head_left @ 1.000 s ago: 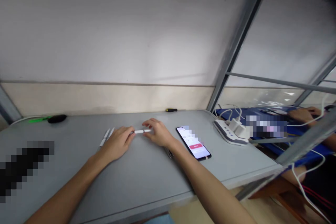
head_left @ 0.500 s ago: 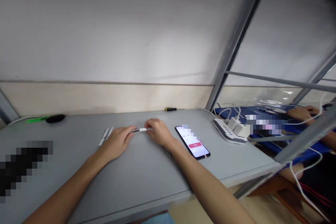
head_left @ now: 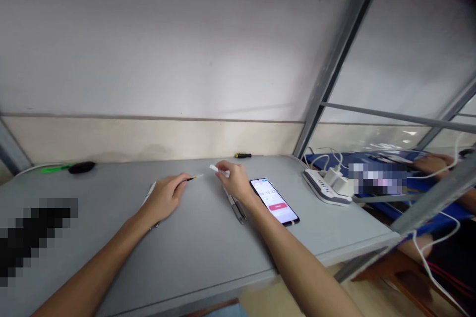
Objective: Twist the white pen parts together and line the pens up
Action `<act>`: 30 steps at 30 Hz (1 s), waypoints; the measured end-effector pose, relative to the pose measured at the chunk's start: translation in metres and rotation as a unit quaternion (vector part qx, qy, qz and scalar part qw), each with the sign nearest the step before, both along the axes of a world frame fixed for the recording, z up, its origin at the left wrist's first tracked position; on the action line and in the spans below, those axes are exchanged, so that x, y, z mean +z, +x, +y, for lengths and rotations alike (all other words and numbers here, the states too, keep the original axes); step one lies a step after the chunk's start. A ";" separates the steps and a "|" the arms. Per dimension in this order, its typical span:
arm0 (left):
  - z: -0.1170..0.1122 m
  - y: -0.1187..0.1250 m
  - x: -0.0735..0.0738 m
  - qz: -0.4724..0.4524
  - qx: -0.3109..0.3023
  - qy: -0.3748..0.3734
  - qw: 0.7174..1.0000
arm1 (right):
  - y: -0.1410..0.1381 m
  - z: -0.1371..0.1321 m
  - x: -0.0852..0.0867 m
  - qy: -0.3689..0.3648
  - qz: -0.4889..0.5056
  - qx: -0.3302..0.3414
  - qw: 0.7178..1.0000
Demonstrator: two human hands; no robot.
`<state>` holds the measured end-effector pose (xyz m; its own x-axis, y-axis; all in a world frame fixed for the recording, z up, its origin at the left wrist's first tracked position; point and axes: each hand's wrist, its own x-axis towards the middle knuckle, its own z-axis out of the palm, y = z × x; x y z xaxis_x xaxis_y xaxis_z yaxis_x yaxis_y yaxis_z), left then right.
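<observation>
Two hands are seen over the grey bench (head_left: 208, 252), each closed on one part of a pen. The left hand (head_left: 163, 199) is held low over the bench top, and its grip is clamped on a thin refill (head_left: 193, 178), which is pointed out to the right with its pale tip free. The right hand (head_left: 235, 182) is set a little farther back. Its grip is pinched together on a white pen piece (head_left: 216, 169), which sticks out to the left of the fingertips. The two parts are apart — a small gap shows between the refill's tip and the white piece.

Two dark pens (head_left: 235, 206) are laid side by side on the bench, just under the right wrist. A white pen (head_left: 150, 191) is partly hidden beside the left hand. A phone (head_left: 274, 201) with a lit screen is placed just right of the right wrist, and a white power strip (head_left: 326, 187) with plugs and cables is found near the bench's right end. At the back edge a small screwdriver (head_left: 243, 155) is seen — and, far left, a black object (head_left: 82, 167). Another person's hand (head_left: 431, 162) is visible at the far right.
</observation>
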<state>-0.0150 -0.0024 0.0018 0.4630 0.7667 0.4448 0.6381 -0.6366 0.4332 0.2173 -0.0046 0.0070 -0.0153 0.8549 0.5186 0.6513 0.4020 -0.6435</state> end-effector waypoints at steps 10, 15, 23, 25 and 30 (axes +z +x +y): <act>0.000 -0.001 -0.002 0.046 0.005 0.018 0.999 | -0.002 -0.005 -0.001 0.049 -0.201 0.034 0.978; 0.000 -0.002 0.000 0.041 0.009 0.005 0.999 | -0.001 -0.004 -0.004 0.053 -0.169 0.064 0.982; -0.001 -0.002 0.000 0.047 0.007 0.004 0.999 | -0.004 -0.007 -0.003 0.035 -0.165 0.089 0.982; -0.001 -0.002 -0.001 0.063 0.008 0.010 0.998 | -0.008 -0.011 -0.002 0.027 -0.181 0.103 0.978; -0.002 0.001 -0.004 0.068 0.014 -0.003 0.998 | -0.020 -0.017 -0.003 0.039 -0.193 0.114 0.974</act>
<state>-0.0140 -0.0045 -0.0026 0.4972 0.7828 0.3742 0.7086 -0.6152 0.3455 0.1971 -0.0212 0.0041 -0.4061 0.7647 0.5002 0.7272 0.6019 -0.3298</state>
